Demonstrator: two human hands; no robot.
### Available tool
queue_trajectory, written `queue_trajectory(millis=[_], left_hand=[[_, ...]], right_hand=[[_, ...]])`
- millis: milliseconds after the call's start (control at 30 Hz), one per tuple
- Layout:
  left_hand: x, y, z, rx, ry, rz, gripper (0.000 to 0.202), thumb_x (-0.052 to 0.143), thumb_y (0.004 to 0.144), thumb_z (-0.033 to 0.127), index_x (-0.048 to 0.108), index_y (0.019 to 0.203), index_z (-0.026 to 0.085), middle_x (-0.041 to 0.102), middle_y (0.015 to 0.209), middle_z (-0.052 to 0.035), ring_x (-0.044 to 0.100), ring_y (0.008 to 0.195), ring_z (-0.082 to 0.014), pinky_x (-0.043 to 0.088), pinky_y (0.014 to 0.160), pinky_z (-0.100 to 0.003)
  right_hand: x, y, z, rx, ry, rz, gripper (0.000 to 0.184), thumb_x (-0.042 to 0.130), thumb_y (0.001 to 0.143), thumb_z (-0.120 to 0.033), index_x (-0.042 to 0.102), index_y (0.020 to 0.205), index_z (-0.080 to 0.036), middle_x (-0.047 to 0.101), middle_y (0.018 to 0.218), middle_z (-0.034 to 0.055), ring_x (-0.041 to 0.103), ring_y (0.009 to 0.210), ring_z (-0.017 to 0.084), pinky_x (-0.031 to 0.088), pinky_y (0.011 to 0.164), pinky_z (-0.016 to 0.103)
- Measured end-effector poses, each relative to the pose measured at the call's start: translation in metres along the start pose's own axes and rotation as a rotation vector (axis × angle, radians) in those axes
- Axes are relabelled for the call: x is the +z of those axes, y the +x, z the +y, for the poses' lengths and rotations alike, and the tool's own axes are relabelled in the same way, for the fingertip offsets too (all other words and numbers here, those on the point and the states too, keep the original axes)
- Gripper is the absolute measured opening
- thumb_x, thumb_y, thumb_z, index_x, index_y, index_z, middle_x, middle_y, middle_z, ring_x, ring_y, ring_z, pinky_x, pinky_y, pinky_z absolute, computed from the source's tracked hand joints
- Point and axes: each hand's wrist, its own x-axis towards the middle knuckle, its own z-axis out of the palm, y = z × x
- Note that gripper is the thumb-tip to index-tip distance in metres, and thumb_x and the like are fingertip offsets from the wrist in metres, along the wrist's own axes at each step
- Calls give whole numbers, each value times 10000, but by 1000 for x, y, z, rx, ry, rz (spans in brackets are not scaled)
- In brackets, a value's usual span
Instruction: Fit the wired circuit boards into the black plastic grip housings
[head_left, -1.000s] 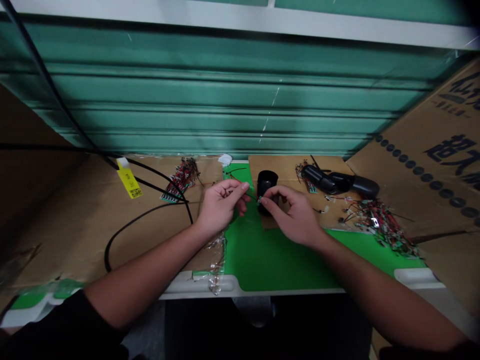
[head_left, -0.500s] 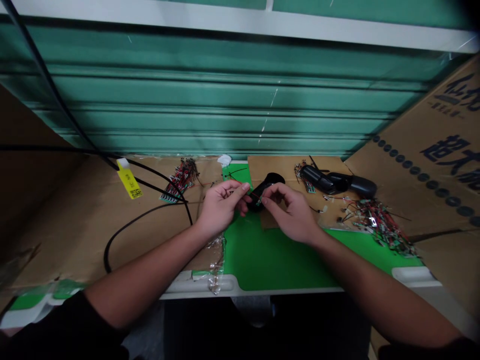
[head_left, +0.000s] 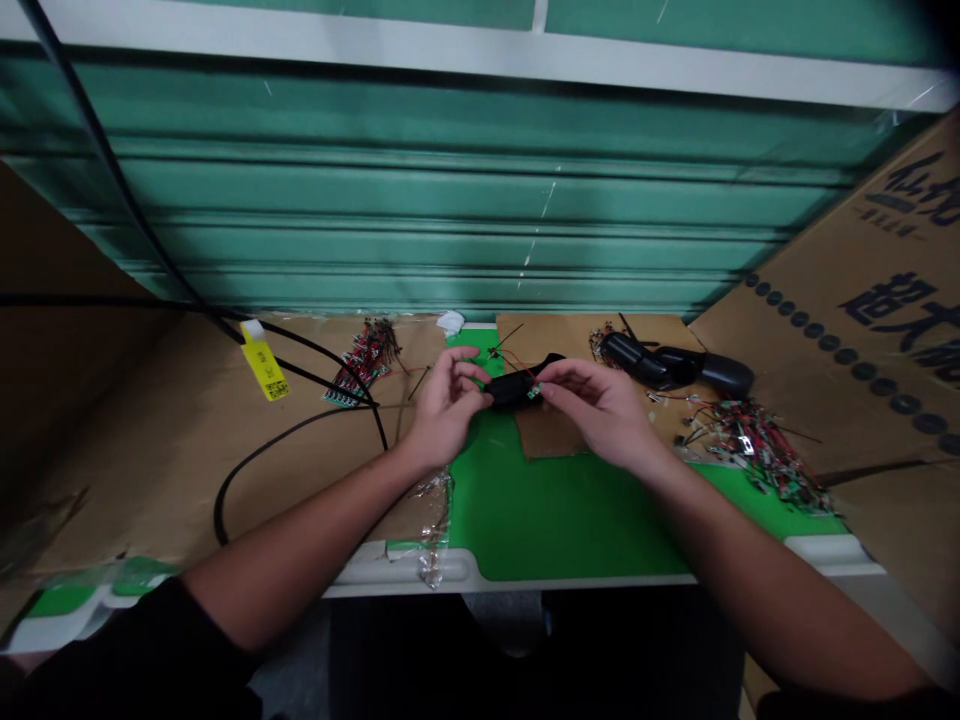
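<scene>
A black plastic housing (head_left: 511,390) lies across the middle of the bench, its far right part behind my right hand. My left hand (head_left: 448,412) has its thumb and a finger at the left end of this housing, the other fingers curled loosely above. Over the right part of the housing, my right hand (head_left: 596,405) pinches a small green circuit board (head_left: 534,392) between thumb and forefinger. Red wire (head_left: 514,356) arches from the board toward a small dark part (head_left: 493,352) behind the housing.
Wired circuit boards pile up at the left (head_left: 364,362) and right (head_left: 761,450). More black housings (head_left: 675,365) lie at the back right. Black cables (head_left: 217,500) loop over the left cardboard, with a yellow tag (head_left: 265,365). A cardboard wall (head_left: 892,300) stands at the right.
My left hand has gone from the red wire to the housing's left end. The housing has turned to lie more sideways. The green board now shows plainly at my right fingertips.
</scene>
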Motion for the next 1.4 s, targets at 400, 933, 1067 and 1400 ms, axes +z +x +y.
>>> queue_trajectory(millis=[400, 933, 1067, 1400], left_hand=[[3, 8, -19, 392, 755, -197, 414, 787, 945, 356, 752, 1328, 202, 782, 1111, -143, 672, 1055, -328, 523, 991, -508], [10, 5, -8, -114, 428, -203, 582, 836, 641, 220, 748, 1213, 159, 700, 797, -4, 601, 660, -174, 432, 600, -287], [4, 5, 1, -204, 363, -315, 214, 801, 634, 212, 704, 823, 188, 613, 648, 35, 516, 558, -141, 331, 516, -261], [11, 0, 11, -314, 7, -134, 435, 887, 704, 400, 597, 962, 204, 647, 640, 45, 569, 553, -138, 353, 526, -240]], right_hand=[[-16, 7, -9, 47, 110, -16, 384, 909, 834, -541, 723, 954, -227, 792, 804, 42, 754, 722, 218, 595, 694, 371], [-17, 17, 32, -77, 58, 58, 386, 986, 726, -347, 739, 998, -231, 782, 1001, 49, 727, 827, 168, 628, 827, 349], [-12, 13, 40, -128, -21, 25, 319, 945, 796, -359, 790, 1033, -213, 817, 1023, 78, 768, 876, 201, 651, 875, 380], [-16, 9, 29, -493, -300, -8, 136, 880, 896, -226, 858, 1028, -252, 863, 1109, 61, 837, 1021, 233, 690, 955, 379]])
